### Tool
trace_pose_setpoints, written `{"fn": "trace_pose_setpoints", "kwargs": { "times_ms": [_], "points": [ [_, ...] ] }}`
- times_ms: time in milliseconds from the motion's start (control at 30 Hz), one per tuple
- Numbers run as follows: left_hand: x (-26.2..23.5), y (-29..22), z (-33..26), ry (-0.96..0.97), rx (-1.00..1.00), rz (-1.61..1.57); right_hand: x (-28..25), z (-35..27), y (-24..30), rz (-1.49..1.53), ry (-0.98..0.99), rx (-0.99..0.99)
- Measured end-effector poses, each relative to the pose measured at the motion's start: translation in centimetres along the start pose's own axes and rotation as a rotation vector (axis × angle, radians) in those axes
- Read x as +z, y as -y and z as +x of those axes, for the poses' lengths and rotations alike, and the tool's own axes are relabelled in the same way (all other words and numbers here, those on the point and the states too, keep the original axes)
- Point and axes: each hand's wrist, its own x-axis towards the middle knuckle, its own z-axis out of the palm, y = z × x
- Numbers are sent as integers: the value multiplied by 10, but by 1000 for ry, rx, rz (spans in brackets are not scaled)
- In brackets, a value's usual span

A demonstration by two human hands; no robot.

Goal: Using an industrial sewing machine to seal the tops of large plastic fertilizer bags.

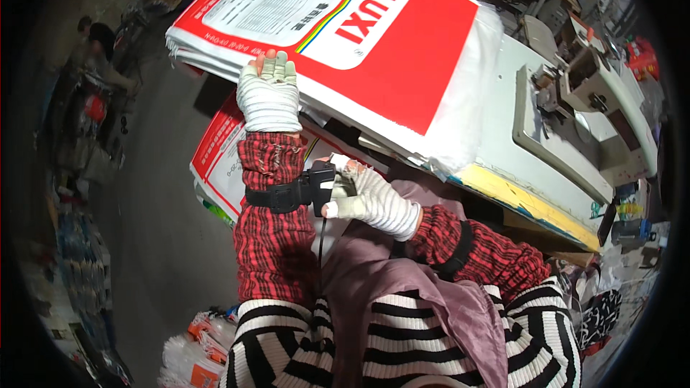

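Observation:
My left hand (271,93), in a whitish fingertip-worn glove, lies with fingers stretched out at the near edge of a stack of red and white printed sacks (445,65). Nothing shows in its fingers. On that forearm, over a red and black checked sleeve, a black strap (274,199) carries a small black box-shaped device (321,185). My right hand (374,200), also gloved, reaches across and has its thumb and fingers closed around this device. Part of the grip is hidden behind the device.
The sacks rest on a pale worktable (499,154) with a worn yellow edge. A sewing machine (604,118) stands at its right. More printed sacks (223,154) lie lower, beside my left forearm. A plastic-wrapped bundle (194,352) sits at lower left; a person (104,54) is farther off.

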Motion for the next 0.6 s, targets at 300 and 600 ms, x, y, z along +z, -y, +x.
{"fn": "trace_pose_setpoints", "kwargs": {
  "times_ms": [300,600],
  "points": [
    [28,72,-13,-114,-89,-87,-42,-28,30,-59,30,89],
    [74,93,-7,-47,303,356,-54,-52,45,1,169,107]
  ]
}}
